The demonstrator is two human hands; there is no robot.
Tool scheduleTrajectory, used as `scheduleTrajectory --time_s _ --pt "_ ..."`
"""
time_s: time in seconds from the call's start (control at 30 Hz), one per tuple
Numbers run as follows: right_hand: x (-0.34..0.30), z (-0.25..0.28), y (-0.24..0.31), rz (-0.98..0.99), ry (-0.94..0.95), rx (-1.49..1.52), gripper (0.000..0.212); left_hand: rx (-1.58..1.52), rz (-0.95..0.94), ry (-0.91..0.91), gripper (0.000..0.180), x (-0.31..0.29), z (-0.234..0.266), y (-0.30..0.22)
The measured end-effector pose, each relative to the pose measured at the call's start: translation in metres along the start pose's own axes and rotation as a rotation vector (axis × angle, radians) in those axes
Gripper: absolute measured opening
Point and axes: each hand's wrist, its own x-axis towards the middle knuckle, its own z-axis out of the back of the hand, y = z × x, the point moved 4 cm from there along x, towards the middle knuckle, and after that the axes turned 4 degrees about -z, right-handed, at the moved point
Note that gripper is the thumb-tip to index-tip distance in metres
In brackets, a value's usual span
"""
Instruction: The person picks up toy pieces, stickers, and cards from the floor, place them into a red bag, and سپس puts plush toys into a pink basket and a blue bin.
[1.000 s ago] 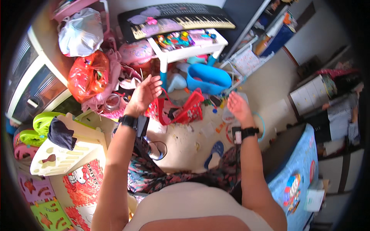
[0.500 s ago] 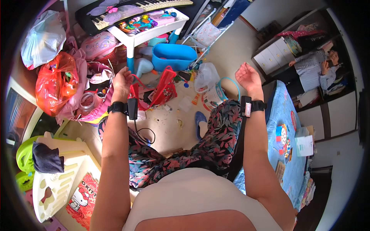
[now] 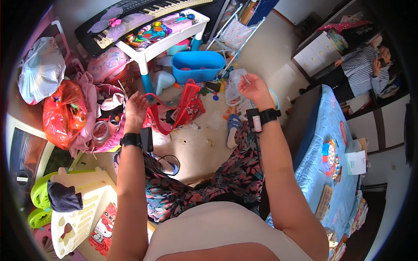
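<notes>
My left hand (image 3: pixel 136 107) is raised palm up with nothing in it, its fingers apart and loosely curled. Nearest to it in view is a red patterned tote bag (image 3: pixel 191 108) with long red handles, lying on the floor. My right hand (image 3: pixel 254 88) is also palm up, its fingers bent and apart; I see nothing held. It overlaps a translucent plastic bag (image 3: pixel 234 89) on the floor, and I cannot tell whether they touch. Behind this wrist shows part of a light-blue hoop (image 3: pixel 275 99). Each wrist wears a black strap with a small device.
Ahead stand a white table (image 3: pixel 143 54) with toys, a keyboard (image 3: pixel 150 19) and a blue tub (image 3: pixel 198 65). Filled bags, including a red plastic one (image 3: pixel 65 114), crowd the left beside a cream plastic toy rack (image 3: pixel 72 226). A blue-covered bed (image 3: pixel 313 174) and another person (image 3: pixel 361 76) are right.
My right hand has moved left toward the plastic bag, its fingers more bent. My left hand has lowered slightly in view. The view has shifted, and my left foot now shows more.
</notes>
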Motion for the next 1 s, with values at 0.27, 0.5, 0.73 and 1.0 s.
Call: scheduleTrajectory --time_s 0.27,0.5,0.73,1.0 --pt "0.061 -0.1 0.02 -0.042 0.65 -0.294 0.015 -0.121 -0.172 0.546 0.032 -0.04 -0.1 -0.038" --pt "0.132 -0.023 -0.061 -0.147 0.141 -0.513 0.02 1.398 -0.634 0.421 0.021 -0.035 -0.081 -0.038" --pt "0.197 -0.003 -0.071 -0.2 0.07 -0.505 0.013 1.687 -0.658 0.204 0.024 -0.01 -0.068 -0.055" --pt "0.207 -0.021 -0.053 -0.315 0.13 -0.673 0.019 1.753 -0.578 0.139 0.027 0.007 -0.071 -0.049"
